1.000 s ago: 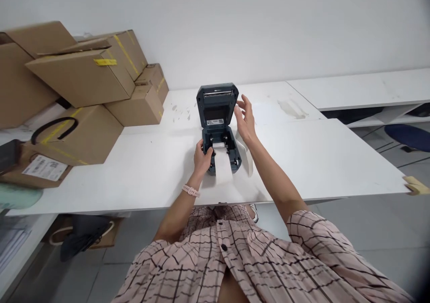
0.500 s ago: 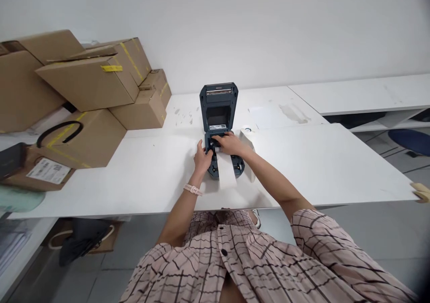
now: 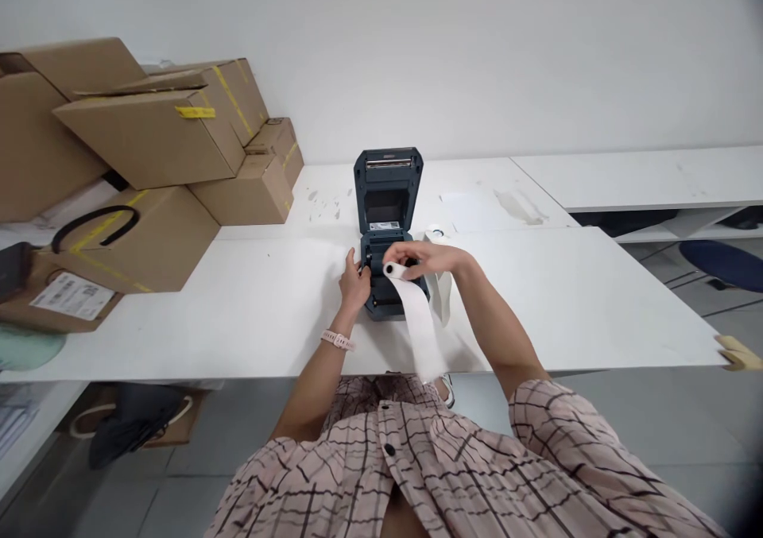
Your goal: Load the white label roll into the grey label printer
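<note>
A dark label printer [image 3: 389,210] stands on the table with its lid raised and its inside exposed. My left hand [image 3: 355,285] grips the left edge of the printer's base, its thumb reaching over the inside. Above the right part of the base, my right hand [image 3: 420,257] is closed around a small roll of label paper [image 3: 391,270], whose dark core end faces me. From this roll a loose white strip [image 3: 422,331] hangs toward the table's front edge. Another white paper roll [image 3: 437,234] is to the printer's right, partly behind my right hand, with its paper trailing forward.
Cardboard boxes [image 3: 160,137] are stacked at the left of the white table [image 3: 268,315]. A black curved handle or strap [image 3: 95,216] lies over one box. Scraps of clear film [image 3: 521,207] are stuck at the back right. A blue stool [image 3: 724,258] stands beyond the right edge.
My right hand has lifted the label roll out of the printer's base and moved slightly right, the strip swinging along. My left hand stays at the printer's left edge.
</note>
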